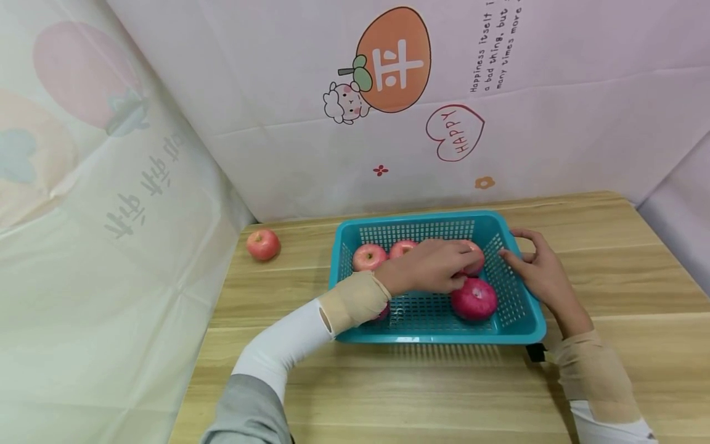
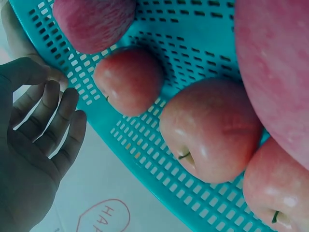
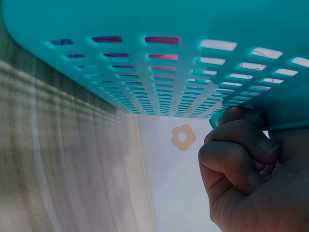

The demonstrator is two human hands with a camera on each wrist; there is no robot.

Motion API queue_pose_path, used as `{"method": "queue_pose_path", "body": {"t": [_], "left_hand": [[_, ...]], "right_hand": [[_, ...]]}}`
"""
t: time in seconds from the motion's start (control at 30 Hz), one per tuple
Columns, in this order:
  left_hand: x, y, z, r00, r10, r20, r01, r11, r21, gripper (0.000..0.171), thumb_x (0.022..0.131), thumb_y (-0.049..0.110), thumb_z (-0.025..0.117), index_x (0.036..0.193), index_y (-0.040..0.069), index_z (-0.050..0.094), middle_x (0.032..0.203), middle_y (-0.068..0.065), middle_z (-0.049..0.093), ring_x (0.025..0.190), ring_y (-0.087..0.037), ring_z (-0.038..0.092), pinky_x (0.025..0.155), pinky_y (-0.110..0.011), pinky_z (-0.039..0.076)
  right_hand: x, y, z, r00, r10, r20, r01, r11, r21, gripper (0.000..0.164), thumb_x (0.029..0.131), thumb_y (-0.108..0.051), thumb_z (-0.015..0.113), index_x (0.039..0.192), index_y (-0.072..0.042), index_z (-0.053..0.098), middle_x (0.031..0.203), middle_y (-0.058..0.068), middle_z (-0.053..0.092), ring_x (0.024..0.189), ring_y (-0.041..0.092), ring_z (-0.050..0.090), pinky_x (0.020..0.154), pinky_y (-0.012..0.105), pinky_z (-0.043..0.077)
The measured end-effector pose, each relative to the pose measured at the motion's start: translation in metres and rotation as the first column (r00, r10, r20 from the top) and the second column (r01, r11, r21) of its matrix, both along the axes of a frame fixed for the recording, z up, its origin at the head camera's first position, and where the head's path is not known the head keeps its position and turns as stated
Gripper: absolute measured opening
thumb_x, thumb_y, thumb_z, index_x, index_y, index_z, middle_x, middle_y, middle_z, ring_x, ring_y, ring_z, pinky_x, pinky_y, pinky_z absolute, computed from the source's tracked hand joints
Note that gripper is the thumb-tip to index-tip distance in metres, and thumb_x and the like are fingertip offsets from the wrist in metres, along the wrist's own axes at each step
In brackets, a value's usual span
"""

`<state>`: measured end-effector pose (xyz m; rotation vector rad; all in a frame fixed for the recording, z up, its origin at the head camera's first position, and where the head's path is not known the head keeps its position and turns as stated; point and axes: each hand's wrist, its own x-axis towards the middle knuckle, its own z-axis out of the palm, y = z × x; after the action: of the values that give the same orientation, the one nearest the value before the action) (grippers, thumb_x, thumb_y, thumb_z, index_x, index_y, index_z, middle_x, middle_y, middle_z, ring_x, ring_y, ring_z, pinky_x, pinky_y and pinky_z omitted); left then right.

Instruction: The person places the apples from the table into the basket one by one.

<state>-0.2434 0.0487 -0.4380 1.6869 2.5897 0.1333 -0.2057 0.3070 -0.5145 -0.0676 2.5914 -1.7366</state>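
A teal perforated plastic basket holds several apples, including pale red ones along its far side. Near its front right lies a deep magenta apple; another dark one is mostly hidden beneath the left wrist. My left hand reaches across the basket, over the fruit on the right. The left wrist view shows its fingers loosely bent with nothing between them, beside a small red apple. My right hand grips the basket's right rim, thumb inside. In the right wrist view its other fingers are curled outside the wall.
A single apple sits on the wooden table left of the basket, near the back corner. A white printed cloth rises behind the table, and another sheet hangs along its left side.
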Motion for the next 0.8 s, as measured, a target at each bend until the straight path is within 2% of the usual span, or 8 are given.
{"method": "queue_pose_path", "body": {"t": [0.1, 0.17, 0.43, 0.63, 0.8], "left_hand": [[-0.002, -0.005, 0.001, 1.000, 0.011, -0.017, -0.011, 1.000, -0.001, 0.003, 0.101, 0.019, 0.063, 0.098, 0.019, 0.062, 0.097, 0.006, 0.060, 0.086, -0.008, 0.054, 0.068, -0.021, 0.041], [-0.003, -0.008, 0.002, 0.999, 0.022, -0.027, -0.022, 1.000, 0.000, 0.004, 0.101, 0.018, 0.063, 0.097, 0.019, 0.062, 0.096, 0.007, 0.060, 0.085, -0.008, 0.054, 0.067, -0.021, 0.041], [-0.006, -0.023, 0.008, 0.997, 0.081, -0.022, -0.080, 0.996, 0.027, 0.006, 0.101, 0.018, 0.064, 0.097, 0.022, 0.062, 0.091, 0.009, 0.058, 0.084, -0.006, 0.053, 0.064, -0.019, 0.040], [-0.011, -0.029, 0.012, 0.994, 0.108, -0.026, -0.107, 0.993, 0.041, 0.008, 0.100, 0.016, 0.062, 0.093, 0.019, 0.060, 0.088, 0.008, 0.058, 0.081, -0.007, 0.052, 0.064, -0.020, 0.037], [-0.015, -0.035, 0.015, 0.989, 0.145, -0.026, -0.142, 0.987, 0.069, 0.008, 0.101, 0.017, 0.063, 0.093, 0.022, 0.061, 0.088, 0.009, 0.058, 0.081, -0.006, 0.053, 0.066, -0.019, 0.041]], "right_hand": [[-0.001, 0.000, 0.000, 1.000, 0.006, 0.000, -0.006, 1.000, -0.004, 0.070, 0.109, -0.040, 0.061, 0.159, -0.006, 0.026, 0.095, 0.021, 0.080, 0.067, 0.021, 0.078, 0.058, 0.041, 0.064], [-0.001, -0.001, 0.000, 1.000, 0.008, 0.000, -0.008, 1.000, -0.002, 0.070, 0.109, -0.039, 0.060, 0.160, -0.006, 0.025, 0.096, 0.021, 0.079, 0.067, 0.020, 0.078, 0.058, 0.041, 0.064], [-0.001, 0.000, -0.001, 1.000, 0.002, -0.009, -0.002, 1.000, 0.001, 0.069, 0.109, -0.037, 0.061, 0.159, -0.005, 0.026, 0.095, 0.020, 0.080, 0.067, 0.019, 0.078, 0.057, 0.040, 0.064], [0.000, 0.000, -0.001, 1.000, -0.004, -0.010, 0.004, 1.000, 0.010, 0.071, 0.109, -0.040, 0.061, 0.159, -0.005, 0.026, 0.099, 0.027, 0.078, 0.067, 0.021, 0.078, 0.057, 0.041, 0.064], [-0.002, 0.000, -0.002, 1.000, -0.001, 0.000, 0.001, 1.000, 0.002, 0.071, 0.109, -0.038, 0.060, 0.160, -0.005, 0.025, 0.097, 0.024, 0.079, 0.067, 0.020, 0.078, 0.057, 0.041, 0.064]]}}
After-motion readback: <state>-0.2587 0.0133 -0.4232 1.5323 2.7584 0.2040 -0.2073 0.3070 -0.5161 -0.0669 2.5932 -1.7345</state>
